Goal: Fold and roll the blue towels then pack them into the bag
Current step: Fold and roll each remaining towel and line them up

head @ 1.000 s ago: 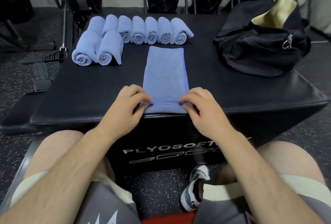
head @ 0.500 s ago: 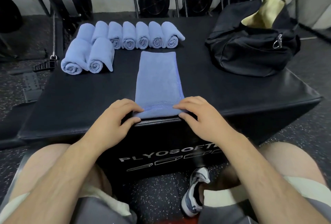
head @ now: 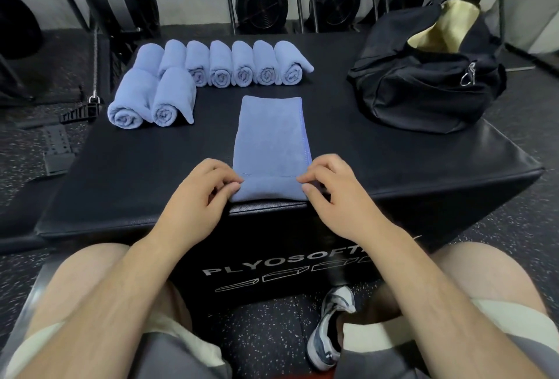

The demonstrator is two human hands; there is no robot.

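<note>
Folded towel point(head: 270, 136) at frame centre; left hand point(head: 198, 194) and right hand point(head: 335, 189) pinching its near turned-over corners, evidently to keep the roll even and tight.

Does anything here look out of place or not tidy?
Only small things. The rightmost rolled towel in the back row has a loose corner sticking out to the right. The bag sags open, its pale lining showing. The folded towel lies straight.
</note>
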